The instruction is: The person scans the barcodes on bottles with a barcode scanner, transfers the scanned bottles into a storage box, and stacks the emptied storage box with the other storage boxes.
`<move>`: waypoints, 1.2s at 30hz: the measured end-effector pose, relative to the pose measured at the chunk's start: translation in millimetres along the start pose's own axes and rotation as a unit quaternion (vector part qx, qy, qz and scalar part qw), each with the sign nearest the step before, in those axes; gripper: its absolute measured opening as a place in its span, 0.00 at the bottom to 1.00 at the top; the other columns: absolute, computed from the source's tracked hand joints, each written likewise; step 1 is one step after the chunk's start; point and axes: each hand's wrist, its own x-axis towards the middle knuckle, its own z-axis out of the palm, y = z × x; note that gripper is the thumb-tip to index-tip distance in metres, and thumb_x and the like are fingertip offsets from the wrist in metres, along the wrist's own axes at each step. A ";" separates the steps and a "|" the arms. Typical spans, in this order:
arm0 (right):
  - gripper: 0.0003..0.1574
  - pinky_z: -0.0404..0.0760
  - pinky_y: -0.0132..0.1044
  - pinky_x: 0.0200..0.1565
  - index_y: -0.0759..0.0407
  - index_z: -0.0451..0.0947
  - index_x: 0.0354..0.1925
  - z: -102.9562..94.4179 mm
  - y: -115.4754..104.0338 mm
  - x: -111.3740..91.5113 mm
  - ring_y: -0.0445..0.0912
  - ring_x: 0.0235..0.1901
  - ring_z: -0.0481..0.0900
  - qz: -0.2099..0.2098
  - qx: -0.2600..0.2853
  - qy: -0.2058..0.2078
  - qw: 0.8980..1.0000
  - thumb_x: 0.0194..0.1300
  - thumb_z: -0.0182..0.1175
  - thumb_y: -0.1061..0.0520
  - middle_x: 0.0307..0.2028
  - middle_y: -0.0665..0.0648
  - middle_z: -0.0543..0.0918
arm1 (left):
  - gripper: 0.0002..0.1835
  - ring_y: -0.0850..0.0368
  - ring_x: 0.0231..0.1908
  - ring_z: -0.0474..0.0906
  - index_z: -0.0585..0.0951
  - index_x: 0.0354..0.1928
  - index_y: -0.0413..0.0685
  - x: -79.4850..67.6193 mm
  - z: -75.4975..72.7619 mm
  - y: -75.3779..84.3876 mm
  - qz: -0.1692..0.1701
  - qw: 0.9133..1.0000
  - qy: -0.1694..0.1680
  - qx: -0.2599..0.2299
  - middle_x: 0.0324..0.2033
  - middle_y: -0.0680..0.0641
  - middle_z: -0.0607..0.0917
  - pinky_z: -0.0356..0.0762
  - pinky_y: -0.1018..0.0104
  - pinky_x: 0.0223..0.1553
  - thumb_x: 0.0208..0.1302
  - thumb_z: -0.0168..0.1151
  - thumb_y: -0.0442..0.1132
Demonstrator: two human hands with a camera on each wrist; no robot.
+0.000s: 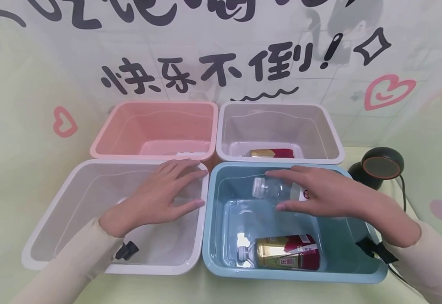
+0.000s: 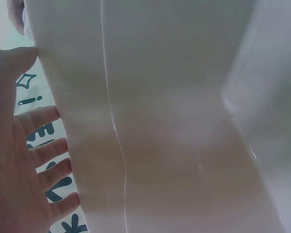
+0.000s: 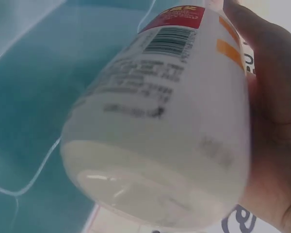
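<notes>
My right hand (image 1: 316,192) reaches into the blue bin (image 1: 274,274), thumb and fingers on either side of a clear plastic bottle (image 1: 276,189) with a white cap. In the right wrist view, the bottle (image 3: 160,121) shows its base, barcode and red-and-white label, with the hand against its side. Below it in the bin, another bottle (image 1: 287,252) with a gold and dark-red label lies on its side. My left hand (image 1: 156,196) is over the front-left light grey bin (image 1: 148,269), fingers extended. In the left wrist view, its fingertips (image 2: 63,206) appear at the bin's rim.
Behind stand a pink bin (image 1: 154,105), with something whitish partly hidden at its bottom, and a pale grey bin (image 1: 278,107) holding a gold-and-red package (image 1: 272,153). A black round device (image 1: 382,162) with a cable stands at the right. A printed sheet hangs behind the bins.
</notes>
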 end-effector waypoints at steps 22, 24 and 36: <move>0.55 0.73 0.28 0.28 0.43 0.68 0.79 -27.1 37.3 -53.2 0.28 0.26 0.68 -0.009 -0.058 0.152 0.987 0.58 0.80 0.50 0.38 0.44 0.82 | 0.38 0.46 0.78 0.64 0.74 0.75 0.62 1.9 2.1 2.6 0.000 1.000 -0.002 -0.007 0.77 0.49 0.70 0.60 0.39 0.81 0.68 0.63 0.68; 0.55 0.70 0.27 0.26 0.45 0.69 0.78 -26.3 44.5 -57.9 0.28 0.26 0.67 -0.014 -0.050 0.173 0.984 0.56 0.80 0.54 0.35 0.44 0.79 | 0.38 0.46 0.78 0.63 0.74 0.75 0.62 1.3 2.0 2.3 0.000 1.000 -0.003 -0.009 0.77 0.49 0.70 0.60 0.40 0.81 0.68 0.63 0.68; 0.55 0.72 0.26 0.28 0.47 0.71 0.76 -10.3 78.9 -81.4 0.33 0.30 0.73 0.063 0.040 0.242 0.967 0.54 0.79 0.64 0.42 0.46 0.80 | 0.37 0.45 0.77 0.65 0.75 0.74 0.62 -0.5 1.4 -1.2 0.007 1.000 0.012 -0.004 0.76 0.49 0.71 0.62 0.40 0.80 0.67 0.65 0.66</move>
